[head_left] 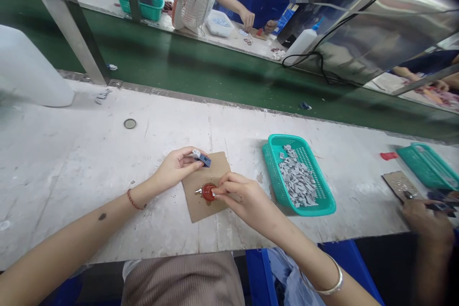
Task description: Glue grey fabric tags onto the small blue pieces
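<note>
Holding a blue block (203, 159) between thumb and fingers, the left hand (180, 165) is at the far end of the cardboard (193, 206); the right hand (245, 193) pinches a pale piece (214, 192) at the red cup (206, 192) on the cardboard; a green basket (331, 206) of grey pieces (298, 179) stands nearby

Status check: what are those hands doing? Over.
Left hand holding blue piece. Right hand at red dish on cardboard. Green basket rightward, not blocking.

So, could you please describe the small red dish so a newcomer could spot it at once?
On the white table lies a brown cardboard sheet. The dish sits on it by the right hand: round and red, unlike the blue piece in the left hand.
</note>
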Available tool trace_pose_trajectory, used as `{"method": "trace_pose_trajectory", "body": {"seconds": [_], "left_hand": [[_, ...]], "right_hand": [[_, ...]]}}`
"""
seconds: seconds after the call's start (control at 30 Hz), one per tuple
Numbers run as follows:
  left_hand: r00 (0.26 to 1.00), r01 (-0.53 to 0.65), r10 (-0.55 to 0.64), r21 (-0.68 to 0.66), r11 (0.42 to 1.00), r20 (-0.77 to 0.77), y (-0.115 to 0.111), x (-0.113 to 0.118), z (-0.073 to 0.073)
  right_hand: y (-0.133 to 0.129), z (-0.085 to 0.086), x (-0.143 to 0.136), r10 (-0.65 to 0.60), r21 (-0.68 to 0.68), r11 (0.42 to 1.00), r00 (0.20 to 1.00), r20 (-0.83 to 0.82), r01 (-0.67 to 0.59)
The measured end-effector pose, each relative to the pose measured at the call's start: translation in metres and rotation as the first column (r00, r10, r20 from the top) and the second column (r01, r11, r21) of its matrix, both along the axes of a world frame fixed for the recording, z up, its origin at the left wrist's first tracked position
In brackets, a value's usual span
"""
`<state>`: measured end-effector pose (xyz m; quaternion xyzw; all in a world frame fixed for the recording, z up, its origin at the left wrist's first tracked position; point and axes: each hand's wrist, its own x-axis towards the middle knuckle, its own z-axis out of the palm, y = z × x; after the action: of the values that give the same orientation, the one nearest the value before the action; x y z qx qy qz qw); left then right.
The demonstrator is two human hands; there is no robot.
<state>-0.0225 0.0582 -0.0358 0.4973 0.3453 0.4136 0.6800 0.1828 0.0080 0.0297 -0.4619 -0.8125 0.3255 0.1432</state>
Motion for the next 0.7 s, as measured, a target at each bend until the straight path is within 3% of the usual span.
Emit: {"method": "trace_pose_trajectory", "body": {"seconds": [0.23, 0.37, 0.43, 0.53, 0.6, 0.7], "left_hand": [[1.000, 0.006, -0.006, 0.006, 1.000, -0.008, -0.001, 0.000, 0.003], [1.000, 0.018, -0.018, -0.007, 1.000, -0.007, -0.001, 0.000, 0.001], [1.000, 0.025, -0.025, -0.014, 1.000, -0.007, -0.002, 0.000, 0.000], [0.999, 0.039, -0.039, 0.002, 0.999, -0.012, -0.004, 0.001, 0.000], [0.999, 0.040, -0.039, 0.020, 0.999, -0.020, -0.005, 0.001, 0.000], [0.998, 0.037, -0.035, 0.037, 0.999, -0.059, -0.006, 0.002, 0.001]], "right_hand": [[-0.002, 0.003, -0.001, 0.014, -0.018, 1.000, 1.000, -0.005, -0.014], [0.002, 0.004, 0.003, -0.115, -0.146, 0.984, 0.986, -0.119, 0.098], [0.007, 0.002, 0.006, -0.274, -0.304, 0.932, 0.934, -0.228, 0.199], [0.015, -0.006, 0.009, -0.510, -0.533, 0.797, 0.789, -0.343, 0.283], [0.020, -0.011, 0.009, -0.606, -0.614, 0.730, 0.698, -0.382, 0.298], [0.027, -0.016, 0.004, -0.668, -0.653, 0.693, 0.614, -0.420, 0.307]]}}
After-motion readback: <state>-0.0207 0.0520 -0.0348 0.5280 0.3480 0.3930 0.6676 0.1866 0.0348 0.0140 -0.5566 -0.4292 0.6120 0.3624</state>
